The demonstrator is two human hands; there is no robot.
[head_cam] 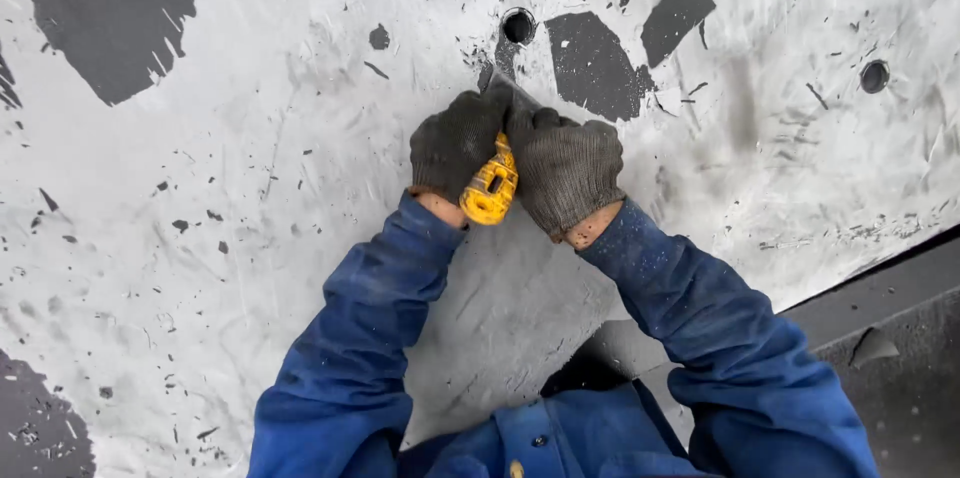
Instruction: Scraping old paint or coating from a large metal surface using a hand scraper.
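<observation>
Both your hands, in dark knit gloves, close together around one yellow-handled scraper (490,190): left hand (455,143) on the near-left of the grip, right hand (565,170) wrapped over its right side, knuckles touching. Arms in blue sleeves converge in a V from your chest. The blade tip presses on the white-coated panel (250,188) just below the round hole (517,26).
</observation>
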